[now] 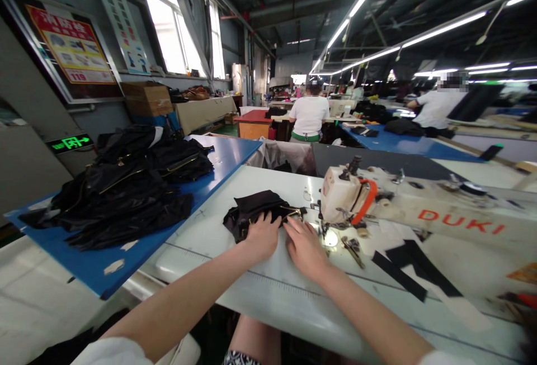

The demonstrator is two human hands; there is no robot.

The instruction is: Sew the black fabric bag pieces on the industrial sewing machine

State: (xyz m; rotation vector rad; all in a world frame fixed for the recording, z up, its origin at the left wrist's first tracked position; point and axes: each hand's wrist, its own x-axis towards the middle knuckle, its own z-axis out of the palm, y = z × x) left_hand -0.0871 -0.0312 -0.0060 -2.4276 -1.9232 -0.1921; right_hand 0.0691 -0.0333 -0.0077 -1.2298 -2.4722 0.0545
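Observation:
A bunched black fabric piece with a gold zipper (255,204) lies on the pale sewing table (201,242), left of the sewing machine's needle area. My left hand (263,236) rests on its near edge, fingers spread over the cloth. Beside it, my right hand (305,245) lies with fingers stretched out, the tips at the zipper end of the fabric. Both hands are open, and the undersides of the fingers are hidden. Close to the right hand stands the white sewing machine (342,197) with an orange guard and a lit lamp by its needle.
A heap of black zippered garments (138,180) covers much of the blue table (235,150) on the left. Black fabric strips (413,267) lie under the machine arm (453,208). Farther off, a person in a white shirt (309,114) sits, with another person (440,109) at the right.

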